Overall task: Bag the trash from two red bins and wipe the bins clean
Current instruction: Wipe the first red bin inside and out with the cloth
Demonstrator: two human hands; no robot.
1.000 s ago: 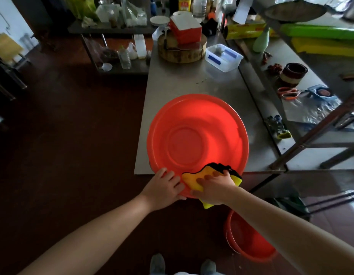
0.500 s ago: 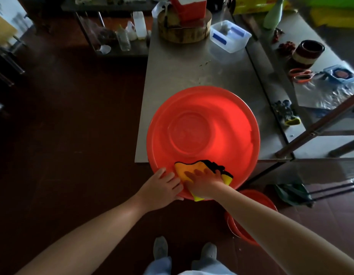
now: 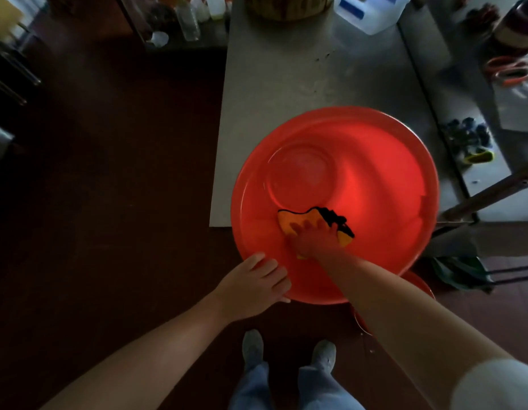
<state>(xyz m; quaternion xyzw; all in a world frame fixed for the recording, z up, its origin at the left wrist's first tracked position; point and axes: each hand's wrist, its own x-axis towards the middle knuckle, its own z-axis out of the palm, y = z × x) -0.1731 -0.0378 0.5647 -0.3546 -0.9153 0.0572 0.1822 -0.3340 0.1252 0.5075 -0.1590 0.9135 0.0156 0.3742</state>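
Steel table (image 3: 286, 84), glossy red bin (image 3: 381, 184), yellow-black cloth (image 3: 286, 221) inside

Kitchen workroom: steel table (image 3: 289, 81), bottles (image 3: 188, 20).

Second red bin (image 3: 420, 287), on floor: mostly hidden under upper red bin (image 3: 375, 184) and right forearm (image 3: 389, 306). Cloth (image 3: 289, 221) partly under right hand (image 3: 313, 238). Wooden block (image 3: 286, 8), clear tub (image 3: 372, 13): cut off at far edge.
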